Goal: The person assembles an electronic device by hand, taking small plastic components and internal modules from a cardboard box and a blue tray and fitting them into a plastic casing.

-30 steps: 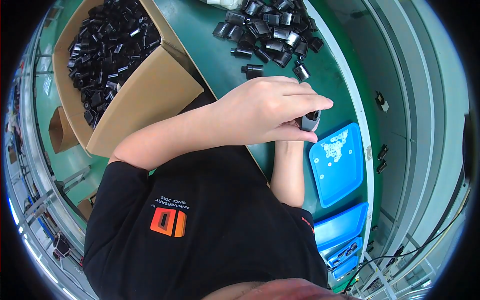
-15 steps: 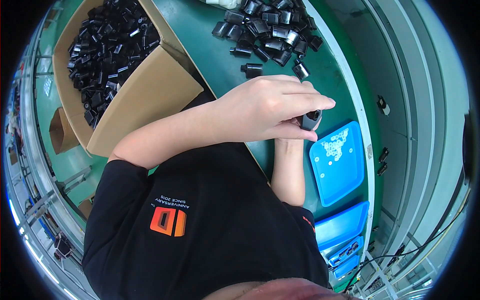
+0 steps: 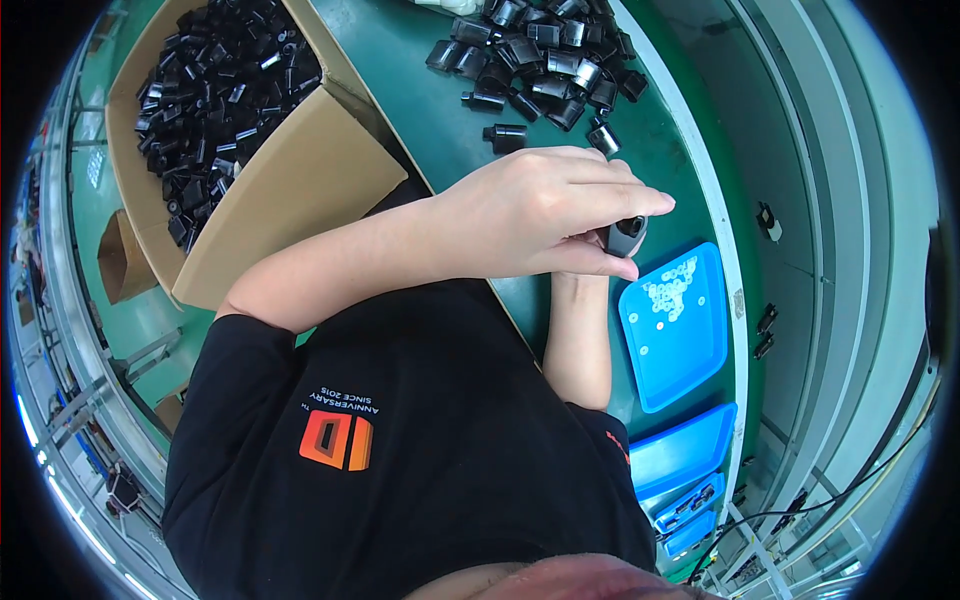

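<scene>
My left hand (image 3: 560, 215) is curled over a small black plastic housing (image 3: 627, 234), its thumb and fingers closed around the part. One end of the housing, with a dark opening, shows between thumb and fingertips. My right forearm (image 3: 580, 340) reaches up behind the left hand. The left hand covers nearly all of my right hand, so its grip is hidden. Just beyond the hands lie a single loose black housing (image 3: 505, 137) and another shiny one (image 3: 603, 137). Right of the hands, a blue tray (image 3: 680, 365) holds many small whitish rings (image 3: 670, 292).
A cardboard box (image 3: 300, 200) full of similar black parts stands at the left. A heap of black housings (image 3: 550, 65) lies on the green table (image 3: 400, 50) at the back. More blue trays (image 3: 690, 450) line the right edge, beside the table's pale rim (image 3: 738, 300).
</scene>
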### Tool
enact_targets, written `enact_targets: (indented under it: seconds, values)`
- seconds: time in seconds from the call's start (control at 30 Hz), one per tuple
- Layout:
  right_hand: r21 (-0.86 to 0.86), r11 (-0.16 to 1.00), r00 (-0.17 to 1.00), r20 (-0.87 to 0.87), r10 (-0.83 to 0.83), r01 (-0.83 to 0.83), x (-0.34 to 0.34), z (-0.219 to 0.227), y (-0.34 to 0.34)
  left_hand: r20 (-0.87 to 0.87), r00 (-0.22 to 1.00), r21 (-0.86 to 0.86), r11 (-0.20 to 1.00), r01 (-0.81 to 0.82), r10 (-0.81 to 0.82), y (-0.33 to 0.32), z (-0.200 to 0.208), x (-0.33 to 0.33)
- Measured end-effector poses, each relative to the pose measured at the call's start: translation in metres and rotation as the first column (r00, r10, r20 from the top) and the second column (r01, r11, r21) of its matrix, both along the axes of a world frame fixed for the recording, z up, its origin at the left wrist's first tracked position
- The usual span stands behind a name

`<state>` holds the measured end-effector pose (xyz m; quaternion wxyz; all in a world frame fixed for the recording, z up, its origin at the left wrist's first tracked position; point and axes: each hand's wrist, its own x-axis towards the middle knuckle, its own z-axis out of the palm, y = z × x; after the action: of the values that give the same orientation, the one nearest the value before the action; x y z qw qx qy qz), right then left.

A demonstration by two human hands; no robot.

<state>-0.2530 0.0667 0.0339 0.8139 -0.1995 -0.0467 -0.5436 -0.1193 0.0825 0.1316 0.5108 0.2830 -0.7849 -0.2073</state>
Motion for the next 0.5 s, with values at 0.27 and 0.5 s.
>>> enact_targets:
  seconds: [0.27, 0.5]
  values:
    - [0.536, 0.84, 0.978, 0.12, -0.172, 0.082, 0.01, 0.017, 0.022, 0.027, 0.999, 0.072, 0.997, 0.037, -0.039, 0.002, 0.003, 0.001]
    - [0.54, 0.838, 0.985, 0.083, -0.149, 0.081, 0.006, 0.016, 0.027, 0.028, 0.998, 0.082, 0.995, 0.058, -0.061, 0.003, 0.001, 0.0]
